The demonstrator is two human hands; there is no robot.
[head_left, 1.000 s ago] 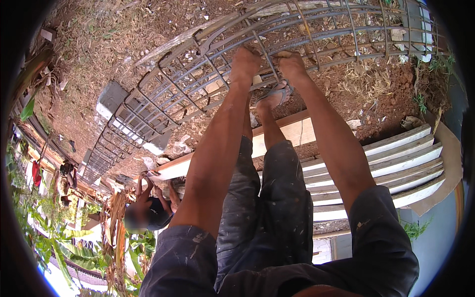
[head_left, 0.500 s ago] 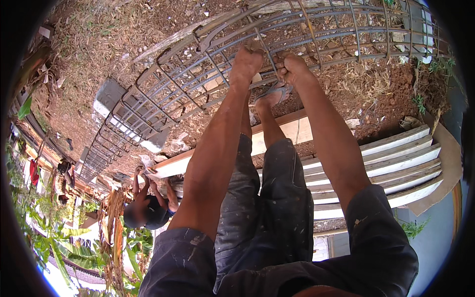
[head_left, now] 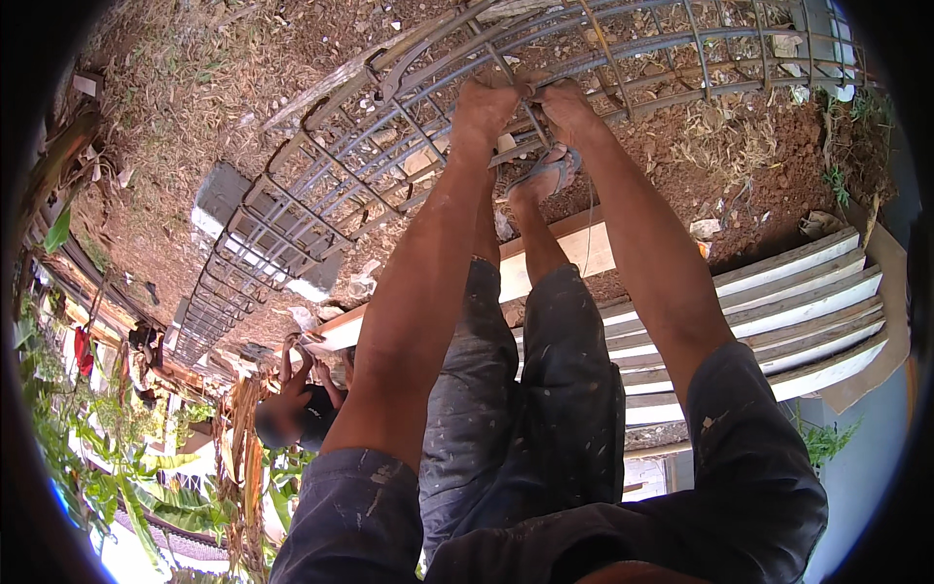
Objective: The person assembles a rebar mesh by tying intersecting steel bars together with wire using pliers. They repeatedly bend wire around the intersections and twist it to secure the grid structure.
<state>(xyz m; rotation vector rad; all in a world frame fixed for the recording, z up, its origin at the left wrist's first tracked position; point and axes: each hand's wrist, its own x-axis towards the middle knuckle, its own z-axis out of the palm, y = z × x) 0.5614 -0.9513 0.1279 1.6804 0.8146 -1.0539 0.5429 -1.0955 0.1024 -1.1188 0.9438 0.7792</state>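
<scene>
A long cage of steel reinforcing bars stretches across the far side, its crosswise stirrups set along the lengthwise rods. Both my hands are at its near side, close together by one stirrup. My left hand is closed, fingertips against the bars. Beside it, my right hand is also closed, fingers pinched toward the same stirrup. Whatever the fingers grip is too small or hidden to name. A thin wire hangs below my right hand. Left of my hands, a flat dark metal piece with a hooked end rests on the cage.
A concrete block lies beneath the cage's left part. My sandalled foot is just below the hands. White-sided boards are stacked at right, and a pale plank runs behind my legs. Another person crouches at lower left, hands by the plank.
My hands have drawn closer together and a little farther up along the stirrup. The view has shifted slightly. At lower left, the other person appears slightly farther right.
</scene>
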